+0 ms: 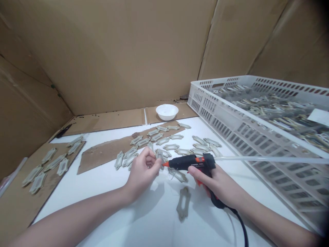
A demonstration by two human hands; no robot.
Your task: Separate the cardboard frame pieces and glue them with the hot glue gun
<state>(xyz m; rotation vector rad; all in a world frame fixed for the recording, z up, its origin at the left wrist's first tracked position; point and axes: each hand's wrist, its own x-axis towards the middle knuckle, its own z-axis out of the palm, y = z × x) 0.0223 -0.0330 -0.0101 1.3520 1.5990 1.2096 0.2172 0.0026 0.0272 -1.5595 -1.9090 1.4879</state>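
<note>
My right hand [222,183] is wrapped round the handle of a black and orange hot glue gun [183,162], with a long clear glue stick [257,159] jutting from its back. Between the thumb and fingers of my left hand [141,171] is a small ornate frame piece [159,156], partly hidden by them. The gun's orange nozzle points left and meets the piece or sits right beside it; I cannot tell which. A loose frame piece [183,203] lies below the gun, and another frame piece [179,175] lies just under its barrel.
Several similar pieces lie on the white table [102,212], a cardboard strip [97,157] and a cardboard sheet [15,209] at left. A white bowl [167,112] stands at the back. At right, a white plastic crate [231,133] holds many pieces. Cardboard walls [133,55] enclose the table.
</note>
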